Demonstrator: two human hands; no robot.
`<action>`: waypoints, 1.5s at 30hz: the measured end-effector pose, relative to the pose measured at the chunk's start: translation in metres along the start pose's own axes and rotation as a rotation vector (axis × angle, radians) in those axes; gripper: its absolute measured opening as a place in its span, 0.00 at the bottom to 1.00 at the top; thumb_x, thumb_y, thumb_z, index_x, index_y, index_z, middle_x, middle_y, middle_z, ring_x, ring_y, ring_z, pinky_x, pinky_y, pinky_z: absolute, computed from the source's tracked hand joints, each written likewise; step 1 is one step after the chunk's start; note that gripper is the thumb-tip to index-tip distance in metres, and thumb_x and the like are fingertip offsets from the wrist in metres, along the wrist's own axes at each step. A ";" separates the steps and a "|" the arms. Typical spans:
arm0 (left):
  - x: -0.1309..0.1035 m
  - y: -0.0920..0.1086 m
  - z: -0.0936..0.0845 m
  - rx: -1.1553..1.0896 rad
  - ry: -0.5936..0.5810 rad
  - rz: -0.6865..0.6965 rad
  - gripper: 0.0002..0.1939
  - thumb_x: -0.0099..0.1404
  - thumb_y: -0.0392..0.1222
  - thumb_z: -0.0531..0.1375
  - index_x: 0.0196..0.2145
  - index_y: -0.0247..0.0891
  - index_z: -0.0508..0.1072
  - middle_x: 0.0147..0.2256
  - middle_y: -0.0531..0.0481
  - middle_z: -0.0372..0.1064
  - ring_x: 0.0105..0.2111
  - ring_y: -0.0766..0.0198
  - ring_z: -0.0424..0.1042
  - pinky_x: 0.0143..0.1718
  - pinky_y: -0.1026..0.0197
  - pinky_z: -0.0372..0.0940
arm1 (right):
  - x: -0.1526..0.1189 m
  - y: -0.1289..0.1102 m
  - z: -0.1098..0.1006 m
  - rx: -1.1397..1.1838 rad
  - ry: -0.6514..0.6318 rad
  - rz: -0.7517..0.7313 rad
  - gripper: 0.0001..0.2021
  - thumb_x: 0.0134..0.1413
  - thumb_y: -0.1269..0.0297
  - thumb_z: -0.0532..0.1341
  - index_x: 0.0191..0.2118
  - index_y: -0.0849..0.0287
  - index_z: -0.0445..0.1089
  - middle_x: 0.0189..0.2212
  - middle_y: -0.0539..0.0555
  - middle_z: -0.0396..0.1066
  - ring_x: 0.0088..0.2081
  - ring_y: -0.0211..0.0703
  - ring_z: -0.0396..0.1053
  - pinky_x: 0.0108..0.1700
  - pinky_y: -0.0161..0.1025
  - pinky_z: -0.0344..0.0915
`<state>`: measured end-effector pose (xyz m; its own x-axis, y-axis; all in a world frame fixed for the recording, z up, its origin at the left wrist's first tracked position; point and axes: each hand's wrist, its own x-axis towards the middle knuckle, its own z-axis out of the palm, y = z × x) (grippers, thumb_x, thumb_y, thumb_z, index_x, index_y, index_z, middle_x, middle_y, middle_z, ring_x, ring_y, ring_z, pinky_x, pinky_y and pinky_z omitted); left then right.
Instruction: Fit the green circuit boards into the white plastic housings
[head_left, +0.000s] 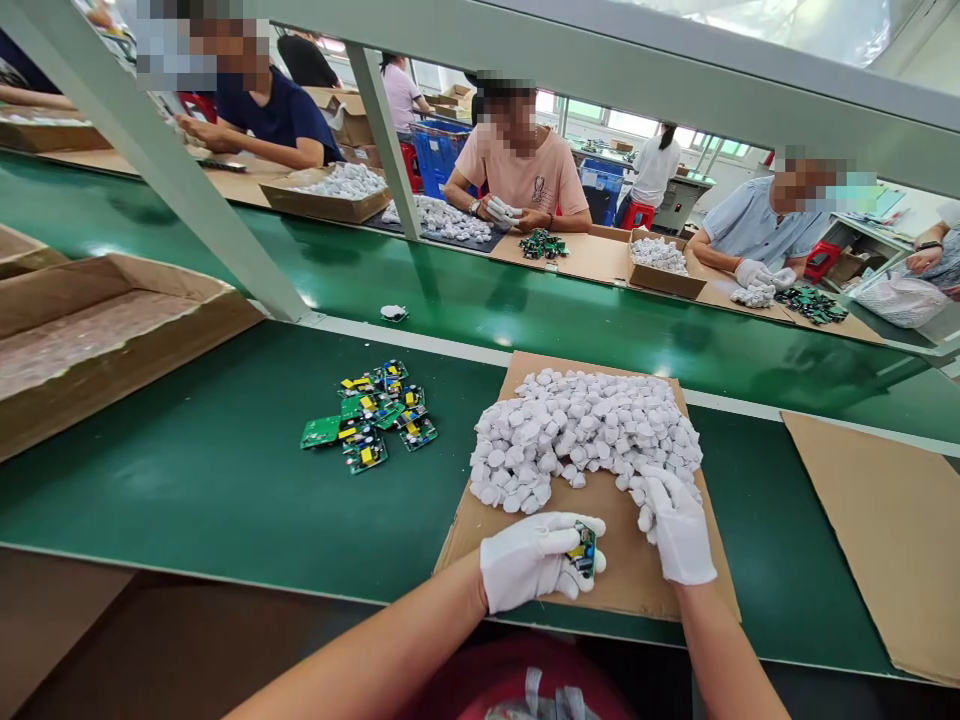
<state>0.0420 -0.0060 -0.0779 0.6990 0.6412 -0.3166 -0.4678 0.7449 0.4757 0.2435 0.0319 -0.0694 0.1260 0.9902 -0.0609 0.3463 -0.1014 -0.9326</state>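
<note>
My left hand (541, 560), in a white glove, holds a small green circuit board (585, 550) with yellow and blue parts, above the near part of a cardboard sheet (600, 500). To its right, my right hand (676, 525), also gloved, reaches to the right edge of a big pile of small white pieces (585, 420). Its fingers are bent against the pieces; whether one is gripped is hidden. The pile covers the far half of the sheet. Left of the sheet, a loose heap of green circuit boards (375, 410) lies on the green table (225, 470).
An open cardboard box (112, 340) stands at the left. Another cardboard sheet (885, 530) lies at the right. A slanted metal post (172, 180) rises at the left. One white piece (394, 313) lies beyond the rail. Several people work across the belt.
</note>
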 end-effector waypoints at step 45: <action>-0.005 -0.001 0.001 0.011 0.005 0.024 0.19 0.58 0.42 0.61 0.46 0.33 0.68 0.35 0.42 0.71 0.28 0.64 0.73 0.27 0.65 0.64 | -0.069 0.024 -0.012 -1.090 -0.340 -0.678 0.37 0.50 0.51 0.59 0.64 0.58 0.48 0.63 0.57 0.49 0.61 0.59 0.50 0.59 0.56 0.46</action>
<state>0.0396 -0.0100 -0.0763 0.6849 0.6597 -0.3095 -0.4785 0.7275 0.4917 0.2545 -0.0406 -0.0833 -0.5483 0.8337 0.0658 0.8316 0.5518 -0.0626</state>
